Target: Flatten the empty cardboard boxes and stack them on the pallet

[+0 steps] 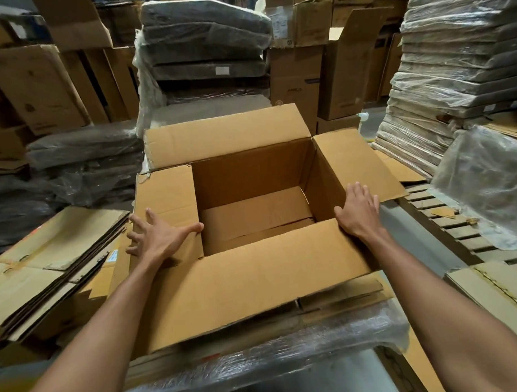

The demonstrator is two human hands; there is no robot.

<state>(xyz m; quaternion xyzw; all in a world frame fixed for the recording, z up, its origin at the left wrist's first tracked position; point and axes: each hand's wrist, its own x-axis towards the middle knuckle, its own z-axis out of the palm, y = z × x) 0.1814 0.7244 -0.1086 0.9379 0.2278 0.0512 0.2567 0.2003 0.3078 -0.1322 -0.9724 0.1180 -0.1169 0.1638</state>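
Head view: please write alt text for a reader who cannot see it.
A left hand and a right hand rest on opposite sides of an open, empty box. Flattened boxes lie at its left; wrapped stacks stand behind.

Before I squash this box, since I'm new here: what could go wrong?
Loose sheets lie inside the box, so it may not fold flat until they come out. The box rests on slick-looking wrap; pushing with the left hand and right hand might slide it off.
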